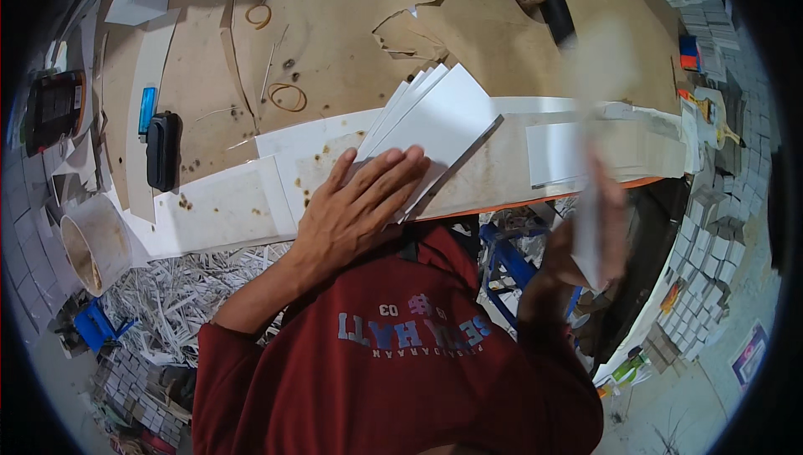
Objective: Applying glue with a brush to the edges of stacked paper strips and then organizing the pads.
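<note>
My left hand (355, 204) lies flat with its fingers stretched over the lower end of a fanned stack of white paper pieces (456, 108) on the worktable (335, 3). Nothing is gripped in it; it presses the stack from above. To the right, my right hand (612, 229) is closed round a white piece of paper (589, 237), held up on edge over the table's near edge. Motion smears this hand and the paper, and a pale blur (604, 62) rises above them. Beside it on the table lies another flat white piece of paper (552, 154).
A hammer with a black head (556, 12) lies at the back right. Rubber bands (287, 97), a black case (163, 151) and a blue lighter (147, 109) are on the left. A white bucket (96, 242) stands by shredded paper (184, 296). White stacks (711, 246) line the right.
</note>
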`<control>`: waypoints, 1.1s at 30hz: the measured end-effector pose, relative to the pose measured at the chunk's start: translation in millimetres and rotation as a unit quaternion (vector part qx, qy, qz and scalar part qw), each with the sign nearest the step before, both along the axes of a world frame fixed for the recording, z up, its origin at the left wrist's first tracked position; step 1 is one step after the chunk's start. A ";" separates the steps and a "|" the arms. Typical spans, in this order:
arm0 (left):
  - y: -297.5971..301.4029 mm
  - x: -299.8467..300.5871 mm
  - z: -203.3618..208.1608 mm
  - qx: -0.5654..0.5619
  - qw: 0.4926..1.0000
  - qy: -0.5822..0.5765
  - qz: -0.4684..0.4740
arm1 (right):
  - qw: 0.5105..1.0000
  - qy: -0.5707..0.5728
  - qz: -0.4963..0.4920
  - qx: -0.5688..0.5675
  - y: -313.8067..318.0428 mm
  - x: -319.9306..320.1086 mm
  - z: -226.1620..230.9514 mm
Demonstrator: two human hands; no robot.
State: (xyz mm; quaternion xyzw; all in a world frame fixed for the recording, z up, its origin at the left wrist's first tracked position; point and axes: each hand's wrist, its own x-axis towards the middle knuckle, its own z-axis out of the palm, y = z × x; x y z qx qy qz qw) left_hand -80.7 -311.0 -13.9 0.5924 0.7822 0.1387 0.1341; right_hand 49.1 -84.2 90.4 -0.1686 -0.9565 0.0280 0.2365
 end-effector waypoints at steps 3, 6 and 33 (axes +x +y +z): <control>-28.6 10.7 -31.3 0.091 0.994 0.053 -0.002 | 0.856 0.149 0.016 -0.496 -25.7 -18.0 -32.8; -7.3 4.6 0.8 0.012 0.999 0.036 0.000 | 0.682 0.062 -0.126 -0.718 -23.3 -40.9 -37.6; -29.7 11.0 -35.1 0.122 0.992 0.022 0.022 | 0.639 0.116 -0.081 -0.756 -36.7 -35.7 -25.3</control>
